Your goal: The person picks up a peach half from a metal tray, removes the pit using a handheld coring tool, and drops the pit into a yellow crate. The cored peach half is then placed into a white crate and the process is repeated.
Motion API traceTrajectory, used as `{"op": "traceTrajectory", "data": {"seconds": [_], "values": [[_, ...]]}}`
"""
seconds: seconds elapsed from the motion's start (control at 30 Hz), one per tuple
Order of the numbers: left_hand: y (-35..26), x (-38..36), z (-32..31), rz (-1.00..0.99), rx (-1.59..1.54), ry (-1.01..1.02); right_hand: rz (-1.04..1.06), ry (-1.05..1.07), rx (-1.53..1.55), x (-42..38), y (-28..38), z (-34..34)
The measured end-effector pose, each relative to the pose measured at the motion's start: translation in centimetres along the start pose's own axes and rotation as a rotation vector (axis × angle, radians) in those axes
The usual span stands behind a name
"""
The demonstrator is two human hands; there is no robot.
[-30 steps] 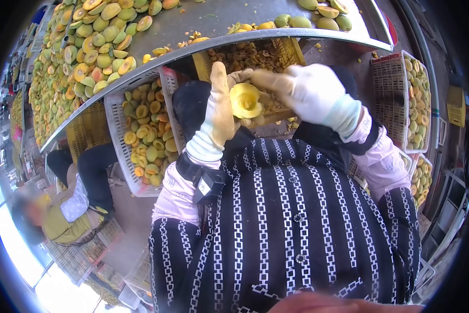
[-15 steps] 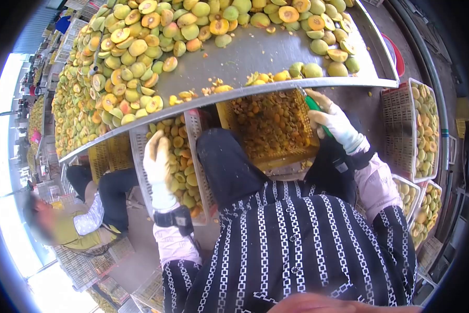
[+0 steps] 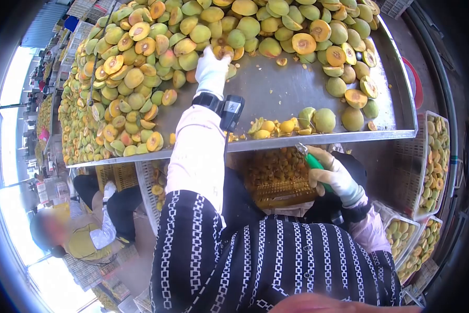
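My left hand (image 3: 212, 67), in a white glove, reaches far across the steel table (image 3: 276, 88) and touches a cut peach half (image 3: 223, 51) at the edge of the big pile of green and yellow peaches (image 3: 140, 68). Whether its fingers have closed on the fruit I cannot tell. My right hand (image 3: 332, 173), also gloved, stays below the table's front edge and grips a green-handled knife (image 3: 312, 160) with its blade pointing up and left. Under the table between my knees sits a yellow crate (image 3: 278, 177) full of peach pits.
Peach scraps and two whole peaches (image 3: 318, 119) lie along the table's front edge. White crates of halved peaches stand at the right (image 3: 436, 156) and lower right (image 3: 401, 235). Another crate of halves (image 3: 159, 182) sits lower left, where a seated person (image 3: 83, 229) works.
One second ago both hands held a peach half at my chest. The left hand dropped to the left crate, then stretched out to the pile. The right hand lowered with the knife.
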State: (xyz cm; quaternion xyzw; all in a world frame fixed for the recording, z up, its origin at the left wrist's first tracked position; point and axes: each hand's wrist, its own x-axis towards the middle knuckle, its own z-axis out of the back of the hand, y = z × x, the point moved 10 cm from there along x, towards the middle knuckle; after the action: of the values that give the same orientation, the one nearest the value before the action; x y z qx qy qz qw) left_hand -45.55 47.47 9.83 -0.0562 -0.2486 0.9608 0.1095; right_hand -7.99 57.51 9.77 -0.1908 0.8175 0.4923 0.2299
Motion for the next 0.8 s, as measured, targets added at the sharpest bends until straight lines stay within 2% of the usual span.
{"op": "traceTrajectory", "data": {"seconds": [0.13, 0.2, 0.23, 0.33, 0.37, 0.4, 0.5, 0.6, 0.63, 0.73, 0.8], "values": [[0.3, 0.2, -1.1, 0.03, 0.06, 0.032, -0.014, 0.037, -0.003, 0.4, 0.5, -0.2], [0.2, -1.2, -0.7, -0.086, -0.085, -0.037, -0.022, 0.048, 0.008, 0.4, 0.7, -0.5], [0.5, -2.0, -0.3, -0.127, -0.103, -0.155, -0.005, 0.043, -0.002, 0.4, 0.7, -0.6], [1.6, -3.3, -1.4, -0.112, -0.208, -0.085, 0.035, 0.018, -0.011, 0.3, 0.2, -0.7], [1.9, -4.0, -1.8, -0.082, -0.393, -0.047, 0.033, 0.01, -0.024, 0.1, 0.0, -0.8], [1.7, -4.8, -1.4, -0.093, -0.404, -0.046, 0.033, 0.001, -0.04, -0.1, -0.2, -0.7], [2.6, -6.8, -0.6, -0.046, -0.705, -0.043, 0.061, 0.003, -0.089, -0.4, -1.3, -0.2], [3.4, -9.3, 0.2, -0.052, -0.703, -0.004, 0.157, -0.04, -0.076, -1.6, -0.9, -0.5], [2.9, -10.9, 1.6, 0.002, -0.765, -0.006, 0.178, -0.066, -0.065, -2.0, -0.6, -0.5], [3.9, -10.5, 3.4, -0.068, -0.908, -0.121, 0.199, -0.027, 0.001, -2.6, -0.9, -0.3], [4.4, -9.8, 3.1, -0.052, -0.873, -0.111, 0.193, -0.014, -0.026, -3.0, -0.6, -0.3]]}}
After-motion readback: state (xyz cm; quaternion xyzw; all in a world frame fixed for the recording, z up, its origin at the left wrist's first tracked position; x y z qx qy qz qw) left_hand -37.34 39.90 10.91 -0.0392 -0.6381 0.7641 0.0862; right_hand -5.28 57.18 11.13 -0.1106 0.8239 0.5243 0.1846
